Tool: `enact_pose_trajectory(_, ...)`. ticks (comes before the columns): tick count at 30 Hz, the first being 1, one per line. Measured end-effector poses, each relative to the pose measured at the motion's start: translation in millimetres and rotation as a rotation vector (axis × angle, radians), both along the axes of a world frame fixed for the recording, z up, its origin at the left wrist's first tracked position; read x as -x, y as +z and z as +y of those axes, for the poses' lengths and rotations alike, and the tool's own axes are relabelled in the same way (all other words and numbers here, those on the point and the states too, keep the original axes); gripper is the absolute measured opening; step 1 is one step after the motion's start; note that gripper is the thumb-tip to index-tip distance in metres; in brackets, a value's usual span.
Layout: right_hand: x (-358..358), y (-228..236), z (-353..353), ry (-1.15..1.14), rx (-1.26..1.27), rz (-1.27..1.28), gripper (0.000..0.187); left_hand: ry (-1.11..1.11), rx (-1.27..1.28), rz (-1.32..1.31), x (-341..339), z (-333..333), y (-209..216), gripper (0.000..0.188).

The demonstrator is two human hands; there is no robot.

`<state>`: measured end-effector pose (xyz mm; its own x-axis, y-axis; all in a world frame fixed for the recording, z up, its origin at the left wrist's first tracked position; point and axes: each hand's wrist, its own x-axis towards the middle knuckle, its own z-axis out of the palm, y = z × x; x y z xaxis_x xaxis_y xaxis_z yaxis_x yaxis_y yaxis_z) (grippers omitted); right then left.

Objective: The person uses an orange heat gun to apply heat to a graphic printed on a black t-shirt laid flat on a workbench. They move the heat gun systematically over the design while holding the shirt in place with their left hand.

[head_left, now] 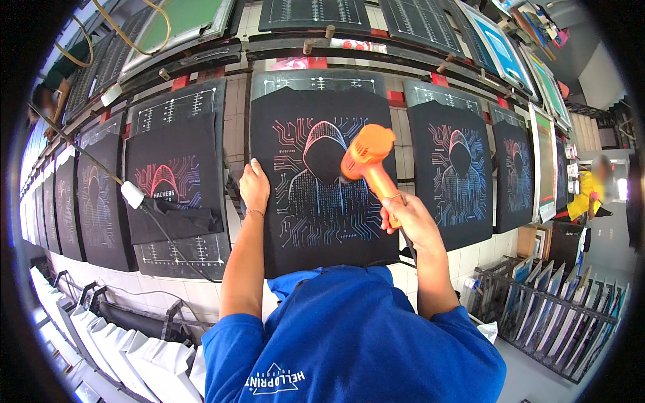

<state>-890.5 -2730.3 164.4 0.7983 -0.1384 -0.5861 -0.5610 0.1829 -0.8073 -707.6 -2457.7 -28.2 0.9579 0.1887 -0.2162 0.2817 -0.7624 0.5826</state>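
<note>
closest to the camera is the person's blue shirt, with both bare forearms reaching forward from its sleeves. the two hands are well apart. the right hand is wrapped around the handle of an orange heat gun, whose dark nozzle faces the print on a black t-shirt: a hooded figure in red and blue among circuit lines. that t-shirt lies spread over a dark board with white ruler marks, directly in front of the person. the left hand is at the t-shirt's left edge; its fingertips are partly hidden, so whether it grips or merely rests there i cannot tell.

to the left, a folded shirt has its lower part turned up across its print. to the right, a flat shirt bears a similar hooded figure. a person in yellow is at far right.
</note>
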Motion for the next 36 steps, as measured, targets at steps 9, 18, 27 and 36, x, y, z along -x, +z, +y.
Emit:
enact_pose_trajectory(9,23.6,3.5,-6.3,-0.201,0.080,-0.021,0.023,-0.056,0.222,0.022,41.9,29.1,-19.6,0.051)
enact_pose_trajectory(18,6.3,-7.8,42.8,-0.029,-0.110,-0.078,0.027,-0.096,0.339,0.023,114.0,62.1,-23.8,0.061)
enact_pose_trajectory(27,29.2,-5.4,21.3,-0.261,0.127,-0.060,0.026,-0.101,0.395,0.068,125.5,71.5,-26.2,0.061)
enact_pose_trajectory(36,47.7,-2.0,22.4,-0.251,0.013,-0.031,0.026,-0.135,0.485,0.079,124.4,74.5,-25.6,0.057)
